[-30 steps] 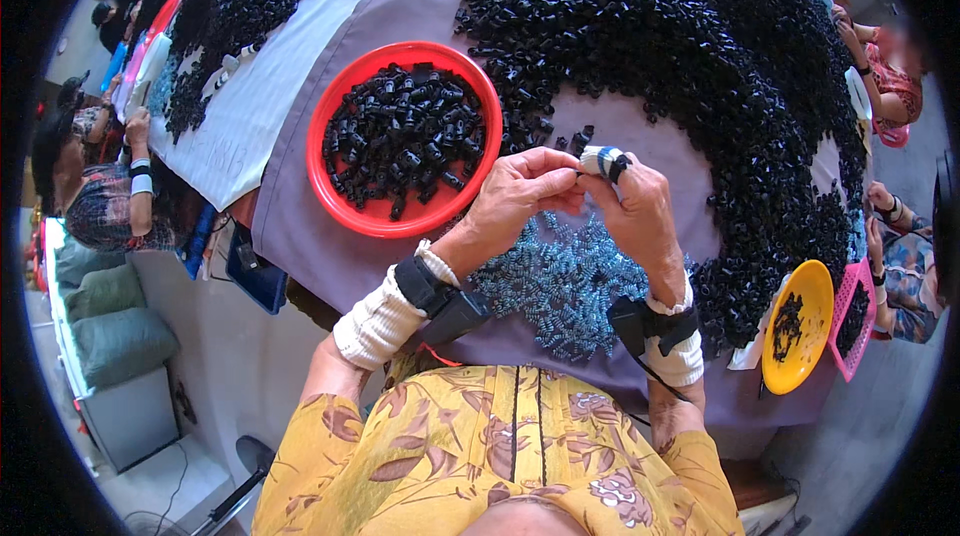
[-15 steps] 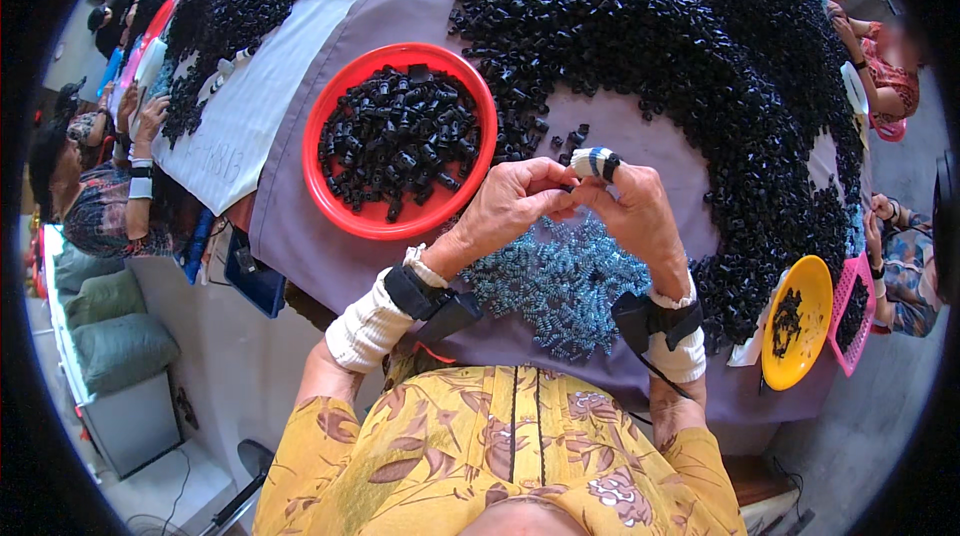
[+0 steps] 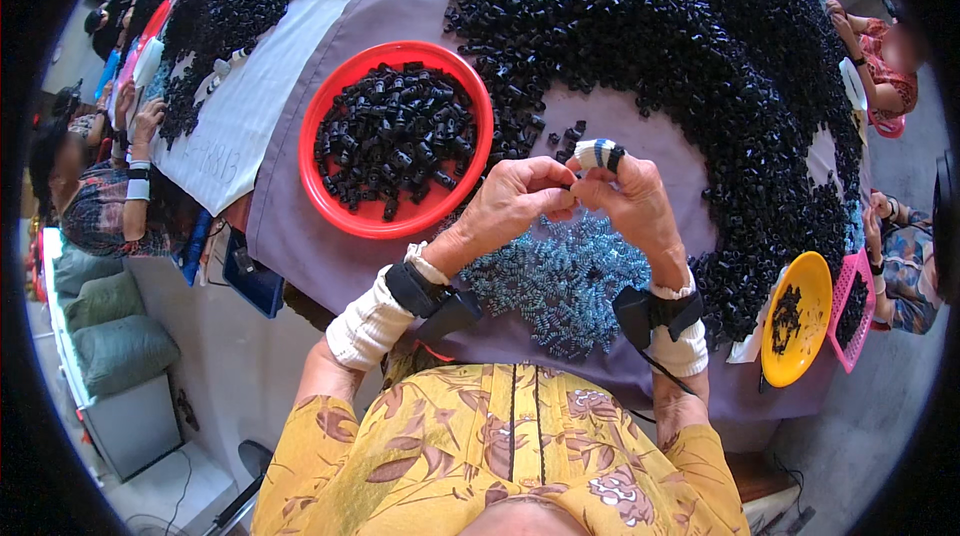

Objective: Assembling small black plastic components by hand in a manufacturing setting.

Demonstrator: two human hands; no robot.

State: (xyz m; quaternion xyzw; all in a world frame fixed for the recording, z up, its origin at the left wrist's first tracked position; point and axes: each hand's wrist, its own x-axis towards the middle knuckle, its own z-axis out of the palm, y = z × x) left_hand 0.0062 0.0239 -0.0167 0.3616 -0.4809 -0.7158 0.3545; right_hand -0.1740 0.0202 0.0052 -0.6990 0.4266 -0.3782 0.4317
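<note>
Left hand close to right hand

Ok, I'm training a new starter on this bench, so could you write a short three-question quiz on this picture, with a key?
1. True or false: the red dish is nearer the left hand than the right hand.
2. Where is the pile of blue coils?
A) in the red dish
B) on the cloth
C) in the yellow dish
3. Fill in: the striped wrap is on the ____ hand.

Key:
1. True
2. B
3. right
</note>
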